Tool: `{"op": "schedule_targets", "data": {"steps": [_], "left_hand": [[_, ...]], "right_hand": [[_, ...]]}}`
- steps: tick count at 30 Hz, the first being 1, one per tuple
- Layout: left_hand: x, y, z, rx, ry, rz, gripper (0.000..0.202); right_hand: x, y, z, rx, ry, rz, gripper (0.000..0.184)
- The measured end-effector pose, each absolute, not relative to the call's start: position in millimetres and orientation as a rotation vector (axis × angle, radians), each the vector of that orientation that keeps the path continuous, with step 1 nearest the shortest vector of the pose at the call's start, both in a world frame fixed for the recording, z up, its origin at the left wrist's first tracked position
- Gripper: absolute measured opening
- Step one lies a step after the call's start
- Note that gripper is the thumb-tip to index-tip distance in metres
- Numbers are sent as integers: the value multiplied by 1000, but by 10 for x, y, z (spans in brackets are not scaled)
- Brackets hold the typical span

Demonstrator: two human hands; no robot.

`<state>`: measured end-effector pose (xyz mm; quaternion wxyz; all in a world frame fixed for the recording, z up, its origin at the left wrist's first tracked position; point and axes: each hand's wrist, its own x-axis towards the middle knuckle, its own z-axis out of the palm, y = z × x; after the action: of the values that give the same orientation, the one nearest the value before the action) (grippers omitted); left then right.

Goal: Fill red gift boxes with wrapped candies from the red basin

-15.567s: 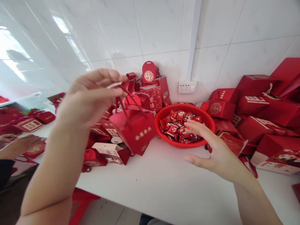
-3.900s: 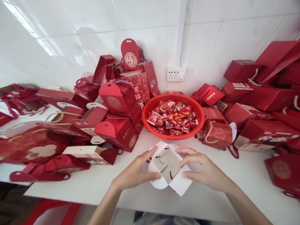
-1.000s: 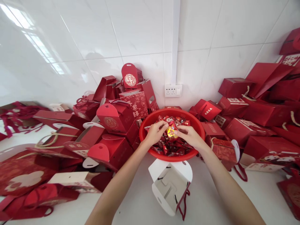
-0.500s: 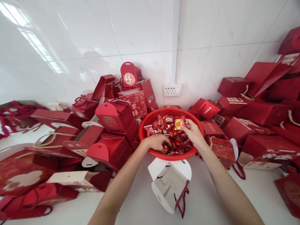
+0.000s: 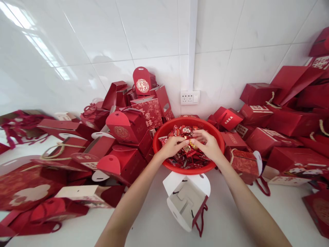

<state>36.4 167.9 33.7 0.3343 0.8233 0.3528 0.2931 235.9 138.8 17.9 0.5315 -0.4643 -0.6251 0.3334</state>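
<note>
A red plastic basin [image 5: 221, 140] holds a heap of small candies in red wrappers [image 5: 189, 161]. Above the heap, my two hands meet at the fingertips. My right hand [image 5: 207, 145] is closed on a wrapped candy [image 5: 192, 144] with a yellow patch, its thumb over it. My left hand [image 5: 173, 147] has thumb and forefinger pinched together at that candy's edge; what lies between them is hidden. Just in front of the basin an open gift box [image 5: 189, 197] stands on the table, its pale inside facing up, flaps spread, with a dark red cord handle.
Red gift boxes [image 5: 125, 127] crowd the left side, some stacked and some on their sides. More red boxes [image 5: 290, 120] are piled on the right. Behind the basin, a wall socket [image 5: 189, 97] sits on white tiles below a vertical cable duct [image 5: 192, 44].
My left hand has lifted out of the candies and moved up and right. My right hand has come slightly lower, bringing the yellow-marked candy to meet the left fingertips.
</note>
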Motion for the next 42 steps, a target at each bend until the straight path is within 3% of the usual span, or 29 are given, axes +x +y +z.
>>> {"op": "schedule_targets", "data": {"steps": [3,6,10,12,15,20,24,34,42], "left_hand": [[388,1657,349,2073,857,851,41],[314,1631,402,2057,920,888,38],[74,1561,547,2366,1237,413,27],[-12,1518,598,2407,1323,127,27],[-11,1496,590,2377,1359,-17,19],[126,1590,456,2346,1203,-34,37],[107,1610,403,2316,1085,153,49],[86,1583,323,2182,1138,893,37],[65,1632,259,2208,1366,1041,31]], "right_hand": [[2307,1338,228,-984,-1628,977,48],[2321,1352,241,-986,-1604,977,37],[2373,1389,241,-1030,-1503,951,21],[2381,1395,240,-1038,-1456,964,19],[2371,1393,243,-1038,-1392,997,19],[2354,1386,254,-1026,-1301,1037,20],[2354,1384,261,-1019,-1235,1049,20],[2345,1367,294,-1019,-1141,1089,18],[2340,1323,323,-1029,-1063,1174,19]]}}
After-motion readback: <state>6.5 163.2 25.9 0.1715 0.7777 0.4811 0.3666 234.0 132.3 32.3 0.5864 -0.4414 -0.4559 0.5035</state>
